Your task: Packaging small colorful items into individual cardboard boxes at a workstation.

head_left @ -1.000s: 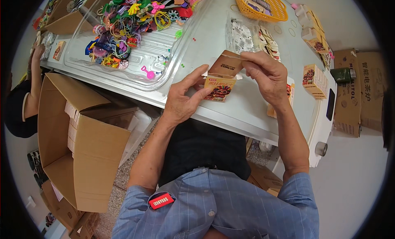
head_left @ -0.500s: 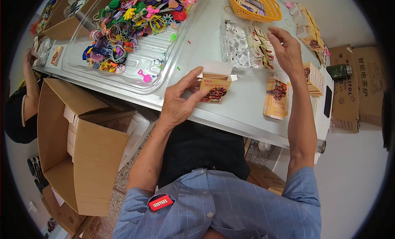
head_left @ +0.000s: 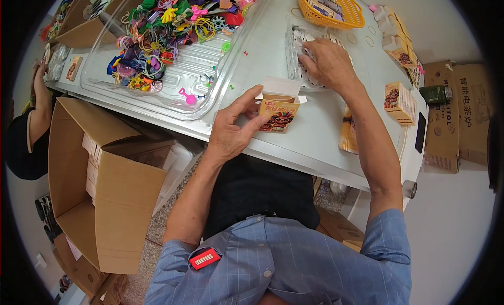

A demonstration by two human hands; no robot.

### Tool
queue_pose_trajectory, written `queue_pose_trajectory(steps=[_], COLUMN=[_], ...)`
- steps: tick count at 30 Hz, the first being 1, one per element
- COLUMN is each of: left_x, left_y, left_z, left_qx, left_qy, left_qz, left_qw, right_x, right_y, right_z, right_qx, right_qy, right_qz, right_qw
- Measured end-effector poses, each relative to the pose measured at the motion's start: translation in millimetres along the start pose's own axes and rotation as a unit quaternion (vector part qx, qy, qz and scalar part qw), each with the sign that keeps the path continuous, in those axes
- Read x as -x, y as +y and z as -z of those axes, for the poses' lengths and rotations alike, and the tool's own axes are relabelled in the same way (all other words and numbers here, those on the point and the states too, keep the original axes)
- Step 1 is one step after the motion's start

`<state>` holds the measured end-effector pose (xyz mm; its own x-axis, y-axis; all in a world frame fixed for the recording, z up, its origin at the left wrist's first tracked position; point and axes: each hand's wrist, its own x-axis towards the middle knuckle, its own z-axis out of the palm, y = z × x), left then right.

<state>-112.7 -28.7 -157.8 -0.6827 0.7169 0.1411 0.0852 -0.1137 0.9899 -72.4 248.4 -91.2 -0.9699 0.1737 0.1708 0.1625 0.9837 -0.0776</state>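
Observation:
A small yellow carton (head_left: 278, 120) with a cartoon face stands upright on the table near its front edge, white top flaps raised. My left hand (head_left: 233, 124) holds it from the left side, thumb on the front. My right hand (head_left: 329, 64) is over a clear plastic tray (head_left: 291, 53) of small black-and-white packets (head_left: 316, 84). Its thumb and forefinger are apart and point down among the packets; no packet shows between them, and the other fingertips are hidden. Partly covered by my right forearm lies a stack of flat yellow cards or cartons (head_left: 346, 134).
A large clear bin (head_left: 184, 113) of colourful small toys is at back left, a yellow basket (head_left: 350, 25) at the back. Upright cartons (head_left: 401, 104) and a phone (head_left: 420, 132) lie right. A cardboard box (head_left: 128, 216) stands below left. Another person's arm (head_left: 40, 103) shows far left.
My right hand has moved left and down from above the tray's right side onto the black-and-white packets. My left hand still holds the carton in nearly the same place.

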Motion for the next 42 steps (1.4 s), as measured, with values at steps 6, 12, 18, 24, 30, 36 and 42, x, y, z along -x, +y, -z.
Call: queue_pose_trajectory(steps=[6, 12, 18, 24, 30, 36, 42], left_x=[0.1, 0.2, 0.5, -0.2, 0.1, 1.4, 1.6], left_y=[2.5, -2.0, 2.9, 2.8, 1.5, 3.6, 2.8], left_z=[-0.2, 0.1, 1.5, 0.6, -0.6, 0.4, 1.1], left_qx=[0.009, 0.010, 0.010, 0.014, 0.021, 0.028, 0.030], left_qy=[-0.003, -0.004, -0.006, -0.007, -0.002, -0.006, -0.016], left_qz=[0.004, -0.005, 0.001, 0.010, 0.017, 0.016, 0.012], left_qw=[1.000, 1.000, 1.000, 1.000, 1.000, 0.999, 0.999], right_x=[-5.6, 3.3, 24.2, 35.9, 46.0, 50.2, 51.6], right_y=[3.3, 10.0, 15.0, 16.7, 1.4, -32.6, -47.0], right_z=[-9.0, -2.0, 11.7, 21.0, 34.4, 57.2, 56.3], right_qx=[0.023, -0.065, -0.347, -0.462, -0.477, -0.397, -0.316], right_qy=[-0.004, 0.060, 0.134, 0.046, 0.046, -0.003, -0.084], right_qz=[-0.001, -0.030, -0.092, -0.219, -0.149, 0.100, 0.125], right_qw=[1.000, 0.996, 0.924, 0.858, 0.865, 0.912, 0.937])
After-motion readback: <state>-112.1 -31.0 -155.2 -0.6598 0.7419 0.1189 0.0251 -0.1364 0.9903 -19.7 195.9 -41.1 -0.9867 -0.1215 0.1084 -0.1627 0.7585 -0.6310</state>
